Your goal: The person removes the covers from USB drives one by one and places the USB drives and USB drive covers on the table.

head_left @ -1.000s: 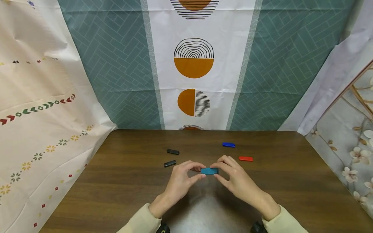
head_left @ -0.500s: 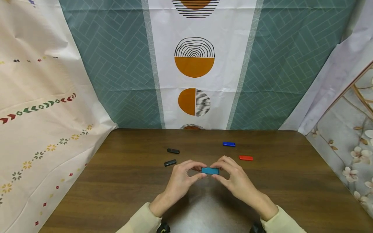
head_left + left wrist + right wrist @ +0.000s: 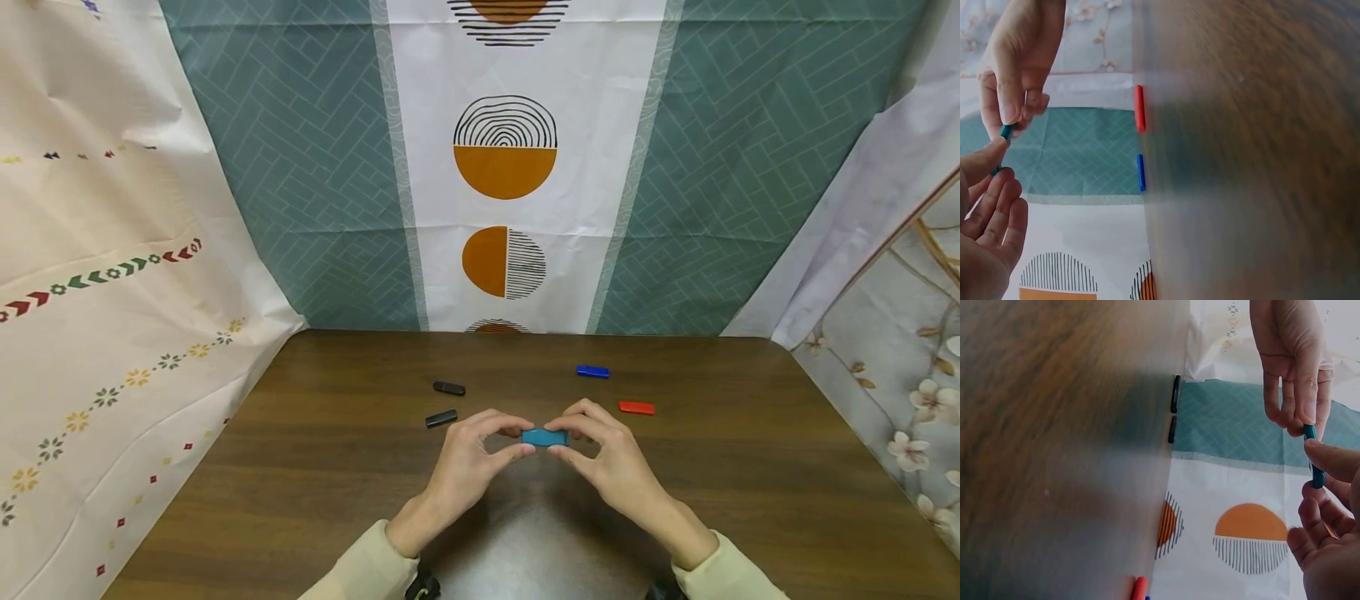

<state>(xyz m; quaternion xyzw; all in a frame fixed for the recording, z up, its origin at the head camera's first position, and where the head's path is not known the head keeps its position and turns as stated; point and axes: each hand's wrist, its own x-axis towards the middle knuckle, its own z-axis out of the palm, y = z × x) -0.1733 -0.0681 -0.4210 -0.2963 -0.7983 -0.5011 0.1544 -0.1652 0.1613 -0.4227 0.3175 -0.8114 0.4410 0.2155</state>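
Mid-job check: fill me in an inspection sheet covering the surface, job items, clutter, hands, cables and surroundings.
Surface: brown wood-grain table, pale sheen between the forearms.
Job items: one small teal stick, held above the table.
Clutter: four loose sticks, none touched; far black stick and near black stick on the left, blue stick and red stick on the right.
Hands: left hand and right hand each pinch one end of the teal stick.
Cables: nothing seen.
Surroundings: green-and-white cloth behind, cream patterned cloth left, floral cloth right.
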